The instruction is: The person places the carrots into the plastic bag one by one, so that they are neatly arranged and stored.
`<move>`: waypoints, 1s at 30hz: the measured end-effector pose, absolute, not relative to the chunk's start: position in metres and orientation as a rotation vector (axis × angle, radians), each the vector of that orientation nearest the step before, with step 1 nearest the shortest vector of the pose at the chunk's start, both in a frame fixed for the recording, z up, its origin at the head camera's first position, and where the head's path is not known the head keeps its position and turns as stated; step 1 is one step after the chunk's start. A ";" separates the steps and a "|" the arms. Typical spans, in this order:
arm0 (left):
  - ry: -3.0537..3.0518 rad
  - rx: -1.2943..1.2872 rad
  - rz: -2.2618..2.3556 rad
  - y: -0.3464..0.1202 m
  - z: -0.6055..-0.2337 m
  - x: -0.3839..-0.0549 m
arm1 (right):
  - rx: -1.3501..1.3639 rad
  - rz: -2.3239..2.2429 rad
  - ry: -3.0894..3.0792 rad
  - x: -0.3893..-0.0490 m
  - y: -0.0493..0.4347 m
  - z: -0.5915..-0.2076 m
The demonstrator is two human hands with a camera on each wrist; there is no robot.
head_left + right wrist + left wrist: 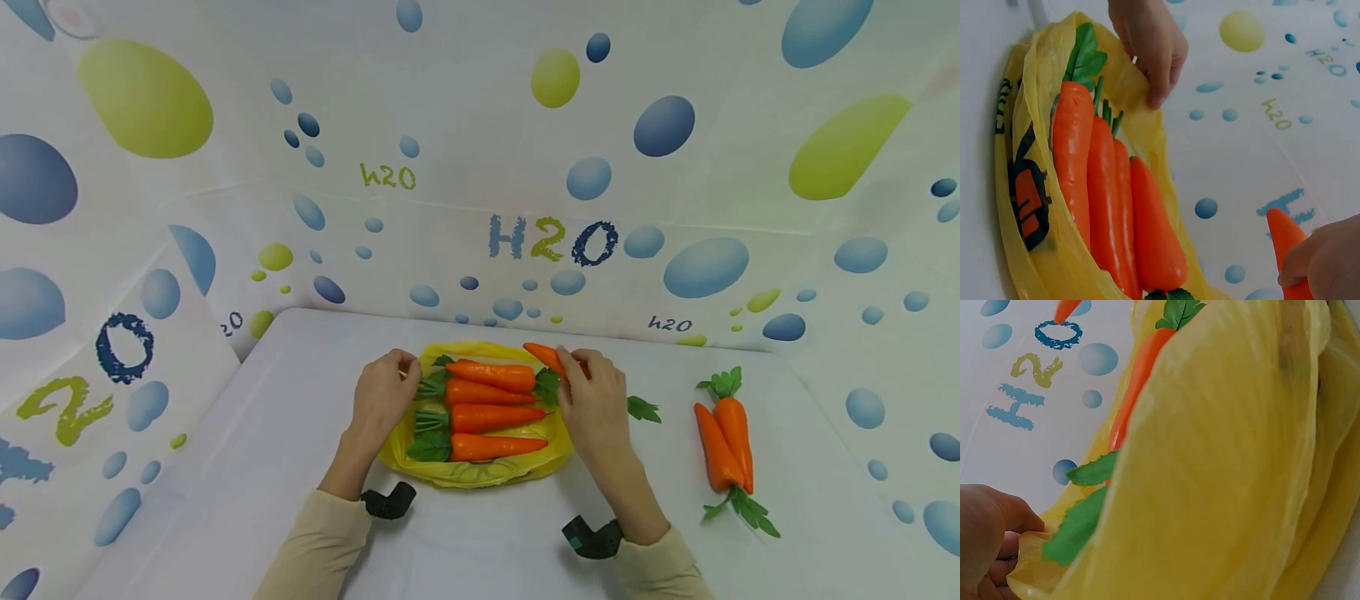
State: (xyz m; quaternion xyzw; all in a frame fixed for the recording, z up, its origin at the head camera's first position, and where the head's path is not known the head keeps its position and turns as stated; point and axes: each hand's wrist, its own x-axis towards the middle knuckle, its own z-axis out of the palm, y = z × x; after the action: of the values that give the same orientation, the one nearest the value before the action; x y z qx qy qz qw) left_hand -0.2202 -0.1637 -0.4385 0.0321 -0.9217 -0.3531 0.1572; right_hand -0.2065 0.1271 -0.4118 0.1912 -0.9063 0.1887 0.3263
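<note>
A yellow plastic bag lies with its mouth spread, several orange carrots side by side in it, leafy tops pointing different ways. At its left rim my left hand pinches the bag's edge between thumb and fingers, as the left wrist view shows. My right hand grips one more carrot above the bag's far right edge. That carrot's tip points left, and its green leaves stick out on the other side of the hand. In the right wrist view the held carrot is beside the bag.
Two more carrots lie together on the white table to the right, their leaves at opposite ends. A white backdrop with blue and green drops rises behind the table. Dark wrist cameras sit below both hands.
</note>
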 end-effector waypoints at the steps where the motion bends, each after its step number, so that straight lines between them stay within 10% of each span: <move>1: -2.637 0.092 -1.010 -0.164 -0.438 -0.220 | 0.509 0.493 -2.379 -0.206 0.125 -0.412; 30: -2.632 0.105 -1.021 -0.164 -0.438 -0.220 | 0.721 0.394 -2.283 -0.203 0.082 -0.420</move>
State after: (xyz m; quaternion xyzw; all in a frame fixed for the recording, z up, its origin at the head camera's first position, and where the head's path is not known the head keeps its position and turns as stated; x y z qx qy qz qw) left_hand -0.2204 -0.1644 -0.4380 0.0367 -0.9201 -0.3569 0.1575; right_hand -0.2026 0.0821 -0.4201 0.2784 -0.8814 0.1519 0.3500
